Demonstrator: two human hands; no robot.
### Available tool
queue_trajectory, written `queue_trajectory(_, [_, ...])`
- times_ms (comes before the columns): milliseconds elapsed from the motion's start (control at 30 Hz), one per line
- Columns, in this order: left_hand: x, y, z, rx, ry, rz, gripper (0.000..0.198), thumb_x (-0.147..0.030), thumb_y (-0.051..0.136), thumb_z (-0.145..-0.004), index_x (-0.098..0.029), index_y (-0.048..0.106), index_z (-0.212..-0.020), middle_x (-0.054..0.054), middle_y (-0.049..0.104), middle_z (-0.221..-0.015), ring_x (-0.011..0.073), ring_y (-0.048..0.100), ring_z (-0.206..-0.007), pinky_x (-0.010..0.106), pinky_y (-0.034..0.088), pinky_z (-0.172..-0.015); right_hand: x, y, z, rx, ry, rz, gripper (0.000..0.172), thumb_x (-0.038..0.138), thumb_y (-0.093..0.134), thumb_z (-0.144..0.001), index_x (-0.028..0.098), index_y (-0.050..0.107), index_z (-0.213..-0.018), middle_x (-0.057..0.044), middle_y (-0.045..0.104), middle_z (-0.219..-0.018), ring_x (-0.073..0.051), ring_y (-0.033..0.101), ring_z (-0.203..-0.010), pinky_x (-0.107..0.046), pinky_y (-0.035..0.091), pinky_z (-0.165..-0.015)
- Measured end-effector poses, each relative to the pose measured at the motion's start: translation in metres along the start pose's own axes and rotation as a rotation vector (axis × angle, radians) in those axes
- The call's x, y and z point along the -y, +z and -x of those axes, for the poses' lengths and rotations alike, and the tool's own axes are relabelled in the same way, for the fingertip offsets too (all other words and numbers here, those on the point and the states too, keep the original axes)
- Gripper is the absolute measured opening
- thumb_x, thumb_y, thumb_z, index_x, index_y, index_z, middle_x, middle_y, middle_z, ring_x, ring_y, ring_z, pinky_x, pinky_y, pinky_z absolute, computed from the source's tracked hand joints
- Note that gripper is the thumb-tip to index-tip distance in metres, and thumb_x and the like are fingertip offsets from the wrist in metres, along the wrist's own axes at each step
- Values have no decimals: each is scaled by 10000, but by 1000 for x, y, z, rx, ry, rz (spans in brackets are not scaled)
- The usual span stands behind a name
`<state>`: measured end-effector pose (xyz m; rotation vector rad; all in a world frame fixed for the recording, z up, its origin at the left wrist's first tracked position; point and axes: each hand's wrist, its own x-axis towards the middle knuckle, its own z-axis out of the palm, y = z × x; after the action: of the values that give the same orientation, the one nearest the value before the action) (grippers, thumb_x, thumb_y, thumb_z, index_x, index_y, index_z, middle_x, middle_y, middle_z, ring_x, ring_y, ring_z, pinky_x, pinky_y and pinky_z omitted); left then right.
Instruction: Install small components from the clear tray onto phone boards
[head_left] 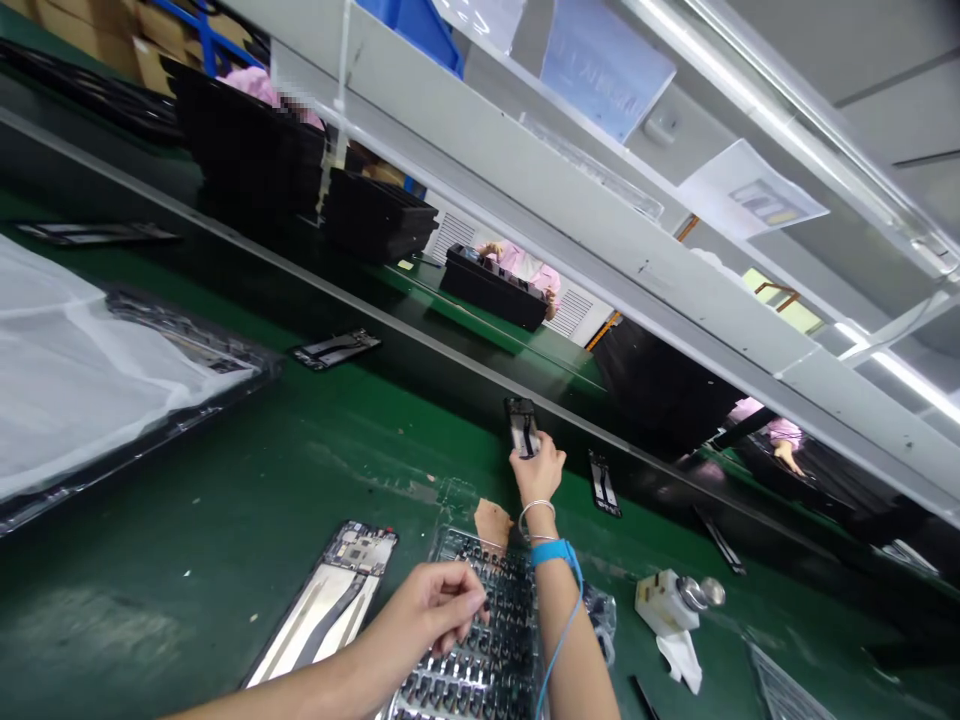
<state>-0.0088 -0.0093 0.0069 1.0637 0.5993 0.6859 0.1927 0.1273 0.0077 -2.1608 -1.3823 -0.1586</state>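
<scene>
My right hand [538, 468] reaches out to the far side of the bench, its fingers closed on the near end of a phone frame [519, 415] with an open back. A silver bangle and a blue wrist strap with a cord are on that arm. Nearer to me, my left hand [448, 603] is pinched over a clear plastic tray [480, 660] of small black parts. A tiny dark part [486, 605] shows at its fingertips; its exact kind is too small to tell. Left of the tray lies another opened phone frame [341, 590], with its circuit board exposed, partly behind my left forearm.
Phone frames [337, 348] [604, 484] lie along the dark belt [420, 335]. A white dispenser bottle [667, 600] stands right, beside a white tissue [681, 660]. A sheet-covered black tray [90, 390] is at left. A shelf [570, 190] spans overhead. Co-workers in pink sit beyond.
</scene>
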Motion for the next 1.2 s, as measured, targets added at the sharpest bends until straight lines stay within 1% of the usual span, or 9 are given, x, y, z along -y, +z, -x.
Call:
queue_trajectory(133, [-9,-8,-3,-91,150,-25,332,-461,605,-767,-147,561,-668,11,547,-743,132,479,-648,206,371,-524,-3,-38,13,1,2,-137,358,339,587,-807,143,523,-1100,-49,647,-937,-166,623,-837,-304,497,-758])
queue_trajectory(267, [-23,-14,-5,-147,199,68,272,-413,603,-790,-146,609,-734,104,508,-1219,233,505,-1009,281,461,-733,-9,-76,103,28,-133,-243,438,300,653,-695,214,531,-1106,-41,616,-1054,-182,578,-972,-286,458,-844])
queue_trajectory(367, [-28,-13,-4,-100,163,86,260,-394,611,-788,-135,610,-765,92,619,-1007,218,557,-897,291,455,-735,-16,-94,173,-34,-260,-415,508,325,690,-658,219,562,-1137,-92,568,-1151,-263,522,-1045,-374,435,-858])
queue_trajectory(467, [-24,-6,1,-48,92,-32,281,-403,622,-766,-132,592,-702,-3,587,-663,159,541,-673,242,415,-632,-21,-104,203,-2,28,-712,557,426,608,-754,201,490,-1250,-80,630,-979,-200,576,-786,-295,466,-646])
queue_trajectory(567, [-16,4,10,132,45,-143,248,-362,623,-757,-132,606,-667,-14,598,-639,157,555,-673,233,409,-656,-22,-108,202,158,379,-998,393,452,581,-786,195,602,-1083,-16,641,-754,-150,570,-642,-234,433,-560])
queue_trajectory(700, [-13,9,19,181,41,-358,204,-331,587,-784,-157,654,-700,34,642,-805,200,587,-786,265,437,-704,-15,-110,202,232,450,-1314,215,402,672,-724,211,620,-808,3,653,-693,-168,607,-689,-238,446,-620])
queue_trajectory(800, [-22,4,20,21,256,-495,164,-277,556,-815,-184,646,-715,61,586,-1072,232,535,-1012,324,406,-868,-11,-111,209,261,423,-1400,185,388,650,-747,213,598,-773,7,641,-654,-160,595,-628,-240,437,-586])
queue_trajectory(933, [-31,-4,20,-118,570,-637,151,-146,512,-840,-187,618,-740,63,535,-1135,202,513,-1050,329,391,-912,-11,-108,218,328,448,-1438,190,384,644,-756,205,588,-786,11,608,-604,-148,564,-563,-238,416,-538])
queue_trajectory(1200, [-24,-9,19,-84,1161,-965,175,22,537,-783,-123,606,-853,142,613,-1047,232,558,-1009,366,470,-818,-10,-101,231,404,432,-1440,173,370,625,-789,200,599,-808,45,511,-554,-96,444,-530,-199,346,-524])
